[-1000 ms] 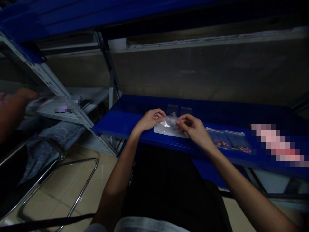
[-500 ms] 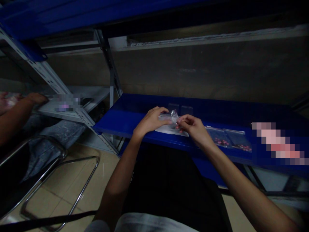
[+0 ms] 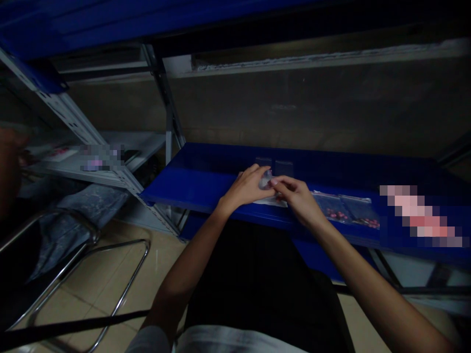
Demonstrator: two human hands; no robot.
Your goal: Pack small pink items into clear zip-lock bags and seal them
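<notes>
My left hand (image 3: 248, 186) curls over a small clear plastic bag (image 3: 265, 181), thumb and fingers closing on it from the left. At the bag's right side, my right hand (image 3: 294, 193) pinches with thumb and forefinger. The fingers hide most of this bag and whatever is inside. Beneath both hands lies a white sheet (image 3: 271, 201). To the right, two clear zip bags, a nearer-left one (image 3: 333, 208) and another beside it (image 3: 360, 212), hold small pinkish-red pieces. Behind my hands lie two flat clear bags, one left (image 3: 263, 162) and one right (image 3: 284, 168).
The blue shelf (image 3: 198, 171) has a blurred-out pinkish patch (image 3: 419, 213) at its right. An upper blue shelf (image 3: 110, 24) hangs overhead. Left stand a metal upright (image 3: 81, 120), a chrome-framed chair (image 3: 121, 299) and another person's arm (image 3: 9, 166) by a grey shelf (image 3: 147, 139).
My left hand has moved right, onto the bag and close to my right hand, which stays nearly still. The other person's arm at the left has shifted toward the frame's edge.
</notes>
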